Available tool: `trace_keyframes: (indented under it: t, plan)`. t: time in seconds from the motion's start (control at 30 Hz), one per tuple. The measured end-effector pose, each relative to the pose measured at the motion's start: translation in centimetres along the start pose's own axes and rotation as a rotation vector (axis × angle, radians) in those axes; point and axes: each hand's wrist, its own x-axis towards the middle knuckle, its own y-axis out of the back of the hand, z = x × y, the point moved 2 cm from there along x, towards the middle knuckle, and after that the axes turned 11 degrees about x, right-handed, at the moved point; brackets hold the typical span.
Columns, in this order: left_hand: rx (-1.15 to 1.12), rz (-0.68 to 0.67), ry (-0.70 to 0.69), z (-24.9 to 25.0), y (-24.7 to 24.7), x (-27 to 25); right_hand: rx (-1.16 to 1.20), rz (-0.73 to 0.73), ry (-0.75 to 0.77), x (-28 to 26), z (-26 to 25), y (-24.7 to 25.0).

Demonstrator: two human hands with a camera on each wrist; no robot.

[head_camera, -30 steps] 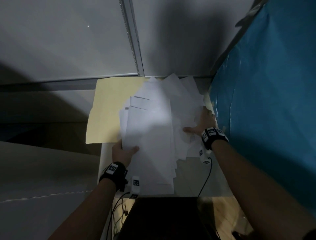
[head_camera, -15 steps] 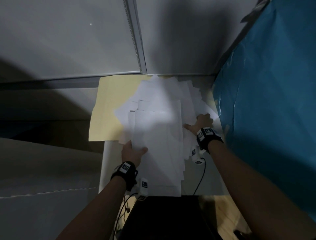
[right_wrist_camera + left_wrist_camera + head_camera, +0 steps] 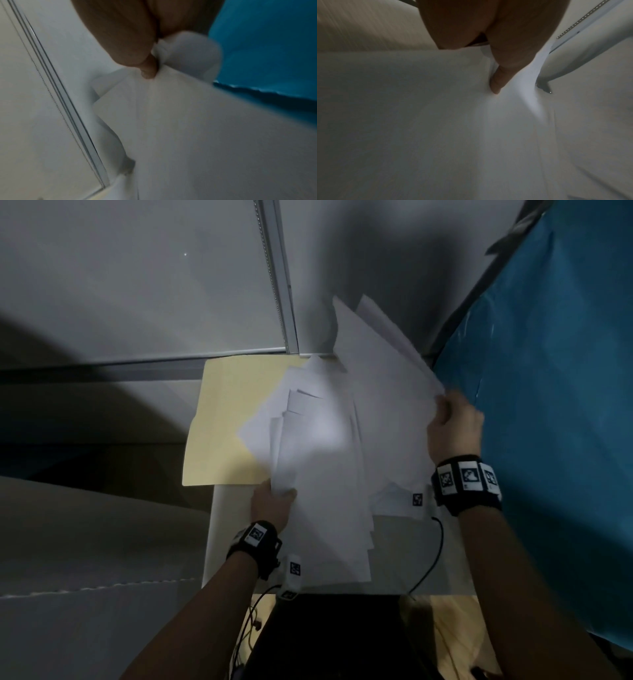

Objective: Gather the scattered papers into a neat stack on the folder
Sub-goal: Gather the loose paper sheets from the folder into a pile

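Dim grey walls and a blue sheet (image 3: 548,405) close in a small white table (image 3: 404,556). From the head view, the right hand (image 3: 454,428) pinches the edge of several white papers (image 3: 376,378), lifted and tilted toward the corner; the right wrist view shows its thumb (image 3: 149,70) clamped on them. The left hand (image 3: 272,503) grips the near-left edge of the loose pile (image 3: 322,474); its wrist view shows only a thumb (image 3: 498,81) pressing paper, apparently bunching it. That pile partly overlaps the yellow folder (image 3: 226,419).

Head view looks down from above; wrist views (very close) share its papers (image 3: 318,460).
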Motion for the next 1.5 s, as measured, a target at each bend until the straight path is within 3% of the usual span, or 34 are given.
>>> trace_keyframes:
  t: [0.17,0.27,0.37,0.43,0.53,0.6,0.7,0.77,0.83,0.93,1.03,1.1,1.17,1.23,1.37,1.43,1.5]
  plan:
    - [-0.002,0.060,-0.050,0.4,0.2,-0.4,0.212,0.291,0.122,0.7,-3.2,5.0]
    - [-0.107,0.117,-0.249,0.4,0.4,-0.9,0.310,0.320,0.080,1.6,-3.5,5.7]
    - [-0.094,0.135,-0.418,0.4,0.1,-0.6,0.308,0.194,-0.128,0.8,-1.9,3.1]
    - [-0.065,0.120,-0.390,0.6,-0.4,-0.4,0.285,0.101,-0.260,-1.2,0.5,0.5]
    - [-0.384,-0.028,-0.052,1.3,-0.9,-0.9,0.137,-0.068,-0.485,-5.6,4.2,-3.1]
    - [-0.600,-0.163,0.118,1.0,-0.9,-0.9,0.157,-0.200,-0.590,-8.5,6.3,-5.3]
    - [-0.601,-0.214,0.125,1.0,-1.0,-0.8,0.134,-0.485,-0.553,-11.6,8.8,-7.3]
    - [-0.449,-0.102,-0.007,0.8,-0.8,-0.7,0.072,-0.675,-0.463,-12.2,9.3,-7.2]
    - [-0.319,0.010,-0.089,0.0,-1.0,-0.1,0.041,-0.760,-0.370,-11.6,9.4,-6.4]
    - [-0.443,0.098,0.016,0.0,-0.4,-0.2,0.030,-0.882,-0.330,-10.3,9.6,-5.7]
    - [-0.570,-0.065,0.053,0.7,-0.7,-0.4,-0.185,-0.988,-0.306,-9.6,10.0,-6.8]
    - [-0.482,-0.165,0.042,0.6,-1.2,-0.2,-0.361,-1.050,-0.299,-9.8,9.9,-7.9]
    - [-0.370,-0.151,0.037,0.4,-1.3,0.1,-0.428,-1.096,-0.283,-9.9,9.5,-8.5]
    - [-0.333,-0.100,0.019,0.4,-0.9,0.2,-0.386,-1.041,-0.260,-9.4,9.4,-8.3]
    - [-0.396,-0.082,-0.041,0.8,0.9,0.3,0.151,-0.528,-0.422,-6.8,8.0,-5.6]
    - [-0.460,-0.111,-0.088,1.4,2.0,0.0,0.366,-0.481,-0.448,-5.9,6.7,-5.0]
    - [-0.502,-0.147,-0.136,2.6,2.5,-0.4,0.477,-0.569,-0.489,-5.7,5.7,-5.4]
